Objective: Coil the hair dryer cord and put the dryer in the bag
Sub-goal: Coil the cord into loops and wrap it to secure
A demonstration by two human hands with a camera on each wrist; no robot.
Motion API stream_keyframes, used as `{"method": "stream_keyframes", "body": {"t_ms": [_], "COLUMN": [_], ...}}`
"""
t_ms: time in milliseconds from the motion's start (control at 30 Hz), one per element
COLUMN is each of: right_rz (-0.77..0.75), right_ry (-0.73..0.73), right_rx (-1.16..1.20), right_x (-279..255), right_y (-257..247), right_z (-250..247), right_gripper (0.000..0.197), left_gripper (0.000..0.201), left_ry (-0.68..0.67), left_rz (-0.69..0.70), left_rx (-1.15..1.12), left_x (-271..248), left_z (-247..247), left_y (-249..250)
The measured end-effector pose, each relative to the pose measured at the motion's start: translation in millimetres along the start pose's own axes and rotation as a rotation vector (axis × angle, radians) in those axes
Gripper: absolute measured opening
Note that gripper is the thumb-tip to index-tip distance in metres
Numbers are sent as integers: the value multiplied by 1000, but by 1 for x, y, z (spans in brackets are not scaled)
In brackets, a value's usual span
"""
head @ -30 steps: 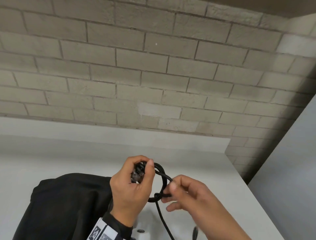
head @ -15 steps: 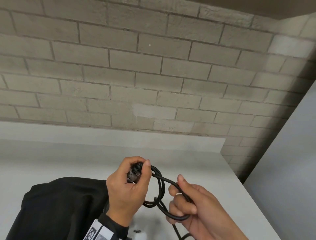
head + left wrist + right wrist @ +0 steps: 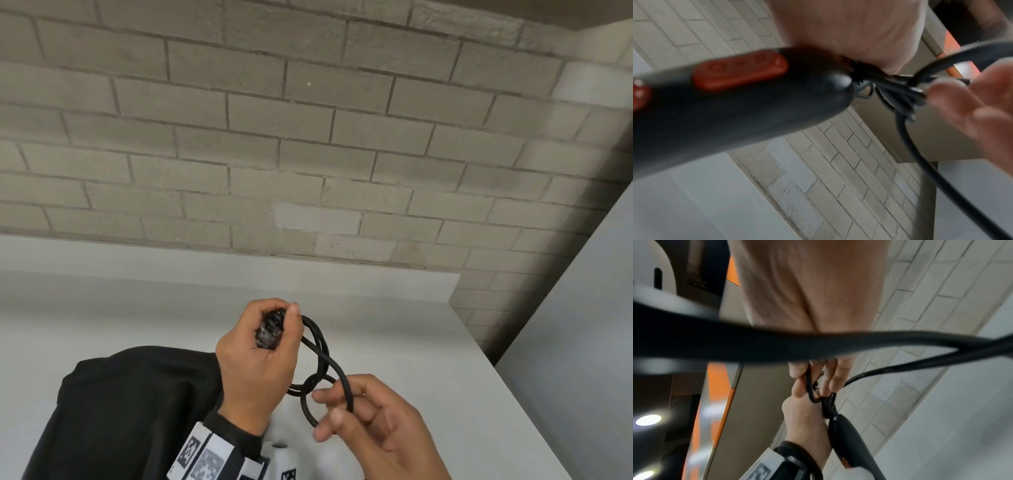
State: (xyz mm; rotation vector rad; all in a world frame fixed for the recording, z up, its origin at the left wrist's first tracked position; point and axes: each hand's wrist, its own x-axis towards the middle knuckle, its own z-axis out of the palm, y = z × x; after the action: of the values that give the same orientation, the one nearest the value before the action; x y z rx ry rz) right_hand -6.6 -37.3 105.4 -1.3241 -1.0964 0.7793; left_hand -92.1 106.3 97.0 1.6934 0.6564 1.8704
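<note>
Having risen since before, the right hand (image 3: 370, 414) pinches a cord (image 3: 322, 356) loop nearer the left hand (image 3: 263, 356) clutching the coils.

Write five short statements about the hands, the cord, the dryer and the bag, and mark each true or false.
1. The left hand grips coiled loops of the black cord. True.
2. The right hand hangs idle, away from the cord. False: its fingers hold a strand of it.
3. The hair dryer is already inside the bag. False: its handle shows at the left hand, outside the bag.
4. The dryer handle has red buttons. True.
5. The bag is white. False: it is black, on a white counter.
</note>
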Motion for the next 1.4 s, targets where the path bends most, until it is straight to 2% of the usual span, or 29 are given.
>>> {"method": "stream_keyframes", "body": {"t_ms": [100,167,267,367,433,500,633,767,867,967,1033,1100,1200,1267,1333,1400], "right_rz": [64,222,435,522,456,360,243,182,122,100,106,110,91,59,-8,-124], "right_ry": [144,178,113,30,-40,-89,-62,-44,144,348,447,544,666,687,687,719], "right_rx": [180,338,511,635,638,491,132,61,18,-138,-198,-150,123,295,330,256], "right_x": [2,4,3,2,2,0,-3,0,8,20,29,38,56,68,79,87], "right_y": [-10,-19,-34,-35,-27,-16,-3,-7,-4,13,27,39,46,42,33,21], "right_z": [-3,-8,-19,-27,-30,-31,-31,-44,-63,-87,-99,-104,-99,-90,-83,-81], "right_gripper": [21,30,35,39,44,46,29,23,19,8,9,10,9,8,9,11], "left_gripper": [13,12,11,10,10,13,19,11,8,11,14,14,10,16,20,20], "left_ry": [-18,-38,-63,-77,-60,-39,-54,-47,-13,-4,-15,-28,-64,-92,-114,-118], "left_rz": [11,18,20,22,15,-8,-57,-152,-211,-233,-242,-260,-262,-258,-260,-267], "left_rx": [-11,-21,-37,-52,-36,-17,3,17,20,15,-6,-30,-60,-89,-106,-111], "left_x": [-1,-3,-9,-10,-7,-3,4,8,15,19,18,14,3,-3,-7,-8], "left_z": [1,2,6,9,9,9,9,8,5,-1,-4,-4,0,3,4,3], "left_y": [-1,-1,1,2,1,0,-1,-5,-9,-13,-13,-12,-5,-1,1,0]}}
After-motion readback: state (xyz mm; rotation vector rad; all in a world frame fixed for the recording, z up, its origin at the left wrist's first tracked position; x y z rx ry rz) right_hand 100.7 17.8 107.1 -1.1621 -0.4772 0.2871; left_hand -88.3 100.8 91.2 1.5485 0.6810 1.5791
